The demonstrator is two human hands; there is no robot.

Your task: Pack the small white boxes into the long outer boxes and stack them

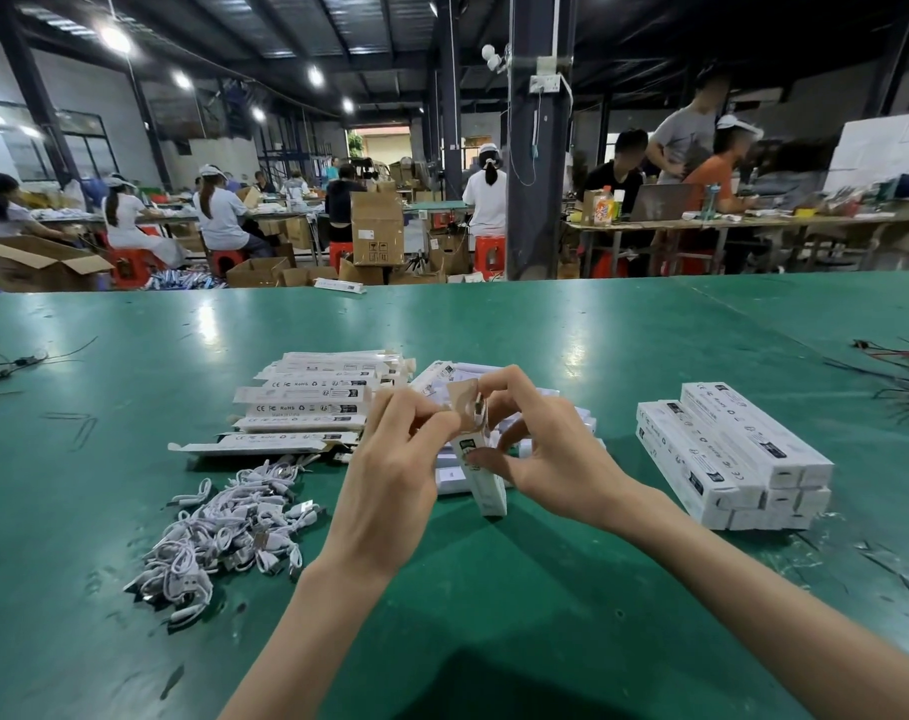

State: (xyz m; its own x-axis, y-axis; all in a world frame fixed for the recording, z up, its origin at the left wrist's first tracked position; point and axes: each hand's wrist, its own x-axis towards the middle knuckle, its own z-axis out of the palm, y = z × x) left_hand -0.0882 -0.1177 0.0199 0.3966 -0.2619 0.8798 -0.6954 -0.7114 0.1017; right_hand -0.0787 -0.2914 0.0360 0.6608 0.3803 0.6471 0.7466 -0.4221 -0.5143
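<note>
Head view: At a green desk (494, 615) on a factory floor, a person works a long white box (486, 491) with both bare hands. The box stands tilted, its lower end on the desk and its brown-lined top flap (460, 400) open. The left hand (395, 459) has its fingers curled in and pinches the box near the top. The right hand (551, 449) grips it from the other side, thumb on the printed face and fingers bent over the open end. What lies inside the box cannot be seen.

Just behind the hands lie more white packs (450, 478), mostly hidden. To the left, a spread of flat boxes (312, 402) with loose end flaps lies in overlapping rows. Near it, closer to the person, sits a heap of coiled white cables (234, 522). To the right, well apart from the hands, closed long boxes form a neat stack (733, 454), several layers high. Dark and red wires (904, 371) trail in from the desk's right edge, and thinner ones (5, 366) from the left.

Beyond the desk, workers (218, 210) in white caps sit on red stools (130, 265) at long tables, among brown cartons (377, 228), under ceiling lamps.
</note>
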